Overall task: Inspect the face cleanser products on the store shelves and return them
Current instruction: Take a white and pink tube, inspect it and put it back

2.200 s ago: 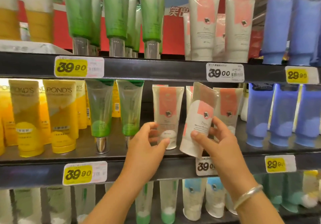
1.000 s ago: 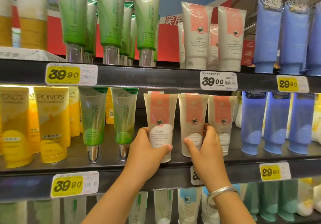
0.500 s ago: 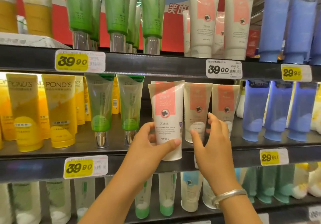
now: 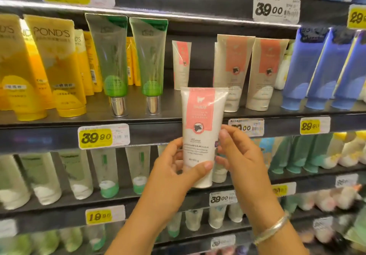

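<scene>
A white cleanser tube with a pink label and a cow logo [image 4: 200, 128] stands upright, cap down, in front of the shelves. My left hand [image 4: 174, 173] grips its lower part, thumb across the front. My right hand [image 4: 239, 155] touches the tube's right edge with its fingertips. The tube is off the shelf, in front of the shelf edge [image 4: 158, 130]. Two matching tubes [image 4: 233, 72] stand on that shelf behind it, and a smaller one [image 4: 181, 64] stands further back in the gap.
Green tubes with silver caps [image 4: 114, 66] and yellow Pond's tubes [image 4: 57, 62] stand to the left. Blue tubes [image 4: 309, 68] stand to the right. Lower shelves hold pale green and white tubes [image 4: 81, 173]. Yellow price tags [image 4: 97, 137] line the shelf edges.
My left hand pulled the pink-label tube off the shelf toward me and lower. My right hand left the shelved tubes and came to the held tube's side. The view tilted downward.
</scene>
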Action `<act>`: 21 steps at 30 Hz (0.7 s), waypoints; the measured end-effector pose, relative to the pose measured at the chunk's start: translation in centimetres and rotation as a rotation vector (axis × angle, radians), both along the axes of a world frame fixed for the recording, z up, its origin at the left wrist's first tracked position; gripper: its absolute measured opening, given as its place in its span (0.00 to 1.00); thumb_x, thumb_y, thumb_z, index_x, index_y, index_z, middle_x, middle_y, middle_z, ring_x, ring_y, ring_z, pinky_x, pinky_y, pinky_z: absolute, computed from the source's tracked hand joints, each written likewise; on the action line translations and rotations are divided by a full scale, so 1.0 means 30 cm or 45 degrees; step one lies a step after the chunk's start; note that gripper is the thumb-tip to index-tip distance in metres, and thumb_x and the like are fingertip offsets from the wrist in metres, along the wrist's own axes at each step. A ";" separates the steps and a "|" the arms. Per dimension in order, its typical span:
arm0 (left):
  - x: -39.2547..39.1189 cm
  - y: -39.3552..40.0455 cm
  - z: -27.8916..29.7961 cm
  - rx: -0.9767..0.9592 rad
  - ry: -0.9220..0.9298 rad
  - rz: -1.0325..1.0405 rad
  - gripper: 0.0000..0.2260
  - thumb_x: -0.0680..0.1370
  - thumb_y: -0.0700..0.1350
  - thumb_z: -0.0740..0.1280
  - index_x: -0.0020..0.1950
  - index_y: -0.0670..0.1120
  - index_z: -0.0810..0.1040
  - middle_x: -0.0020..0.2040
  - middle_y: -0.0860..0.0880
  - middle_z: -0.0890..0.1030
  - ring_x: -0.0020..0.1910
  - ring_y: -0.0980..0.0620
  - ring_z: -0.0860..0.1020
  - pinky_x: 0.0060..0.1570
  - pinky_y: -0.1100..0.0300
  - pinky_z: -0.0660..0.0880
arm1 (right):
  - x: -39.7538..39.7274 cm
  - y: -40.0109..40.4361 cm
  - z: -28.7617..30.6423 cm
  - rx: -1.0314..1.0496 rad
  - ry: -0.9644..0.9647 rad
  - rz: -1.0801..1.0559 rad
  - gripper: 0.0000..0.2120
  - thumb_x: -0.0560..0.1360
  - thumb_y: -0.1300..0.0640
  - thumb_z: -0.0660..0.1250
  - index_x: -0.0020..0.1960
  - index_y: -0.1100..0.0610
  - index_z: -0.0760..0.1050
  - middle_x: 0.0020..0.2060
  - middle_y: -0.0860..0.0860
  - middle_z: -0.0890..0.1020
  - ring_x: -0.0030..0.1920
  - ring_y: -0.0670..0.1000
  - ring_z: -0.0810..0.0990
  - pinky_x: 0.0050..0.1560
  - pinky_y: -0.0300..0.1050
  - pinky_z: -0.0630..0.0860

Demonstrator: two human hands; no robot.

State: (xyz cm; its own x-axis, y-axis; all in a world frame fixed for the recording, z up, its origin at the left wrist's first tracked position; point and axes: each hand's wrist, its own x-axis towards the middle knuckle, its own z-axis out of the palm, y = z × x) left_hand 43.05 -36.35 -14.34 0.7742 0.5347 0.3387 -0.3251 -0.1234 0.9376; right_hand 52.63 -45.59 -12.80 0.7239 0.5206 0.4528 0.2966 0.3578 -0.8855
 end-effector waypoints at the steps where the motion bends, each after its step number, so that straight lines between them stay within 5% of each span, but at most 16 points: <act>1: -0.008 -0.001 -0.019 -0.001 0.025 0.005 0.22 0.63 0.50 0.77 0.54 0.56 0.77 0.49 0.57 0.84 0.47 0.58 0.82 0.41 0.71 0.75 | -0.011 0.002 -0.017 -0.004 0.054 0.032 0.14 0.70 0.46 0.62 0.50 0.52 0.78 0.43 0.47 0.85 0.44 0.47 0.81 0.43 0.44 0.79; 6: -0.053 0.002 -0.102 -0.006 0.134 0.031 0.21 0.64 0.48 0.77 0.54 0.59 0.78 0.49 0.56 0.84 0.49 0.56 0.82 0.45 0.64 0.78 | -0.062 0.006 -0.105 -0.033 0.234 0.086 0.16 0.69 0.46 0.63 0.50 0.55 0.78 0.45 0.50 0.85 0.47 0.51 0.82 0.47 0.50 0.79; 16: -0.155 -0.024 -0.214 -0.295 0.220 -0.008 0.25 0.57 0.51 0.75 0.53 0.62 0.79 0.49 0.55 0.83 0.48 0.57 0.81 0.38 0.69 0.76 | -0.195 -0.013 -0.238 -0.069 0.491 0.056 0.15 0.71 0.49 0.63 0.53 0.56 0.78 0.49 0.54 0.84 0.52 0.56 0.83 0.52 0.56 0.80; 21: -0.209 -0.043 -0.273 -0.422 0.263 -0.045 0.25 0.56 0.50 0.75 0.53 0.59 0.78 0.46 0.56 0.84 0.44 0.58 0.82 0.35 0.69 0.77 | -0.269 -0.035 -0.287 -0.088 0.602 0.017 0.16 0.71 0.49 0.62 0.53 0.57 0.77 0.48 0.55 0.85 0.48 0.56 0.84 0.35 0.40 0.79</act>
State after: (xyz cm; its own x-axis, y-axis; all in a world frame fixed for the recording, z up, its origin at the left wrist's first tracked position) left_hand 36.78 -37.65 -22.54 0.8278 0.5609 -0.0123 -0.1242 0.2047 0.9709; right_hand 44.56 -46.63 -21.42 0.8350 0.5488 0.0392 -0.1493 0.2945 -0.9439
